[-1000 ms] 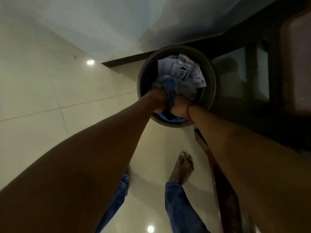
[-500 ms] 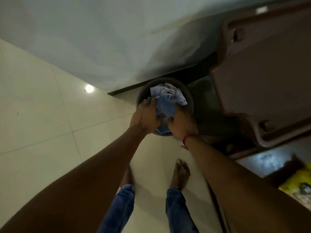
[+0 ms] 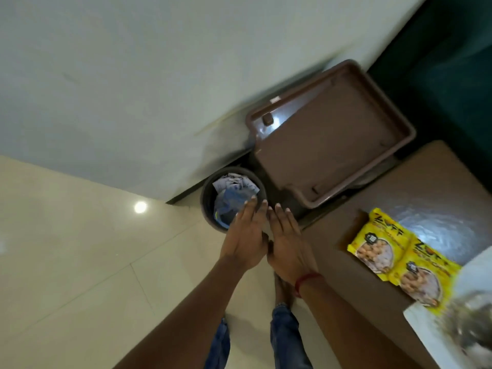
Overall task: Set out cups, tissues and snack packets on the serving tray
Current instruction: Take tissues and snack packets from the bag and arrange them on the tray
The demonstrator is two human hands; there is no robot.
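We held our left grip (image 3: 245, 241) and right grip (image 3: 288, 249) open, fingers straight, side by side, fingertips near the rim of the paper-filled bin (image 3: 206, 201) at eleven o'clock. The serving tray (image 3: 332, 134) lay at one o'clock. Two yellow snack packets (image 3: 378, 246) lay on the worktop (image 3: 372, 187) at three o'clock.
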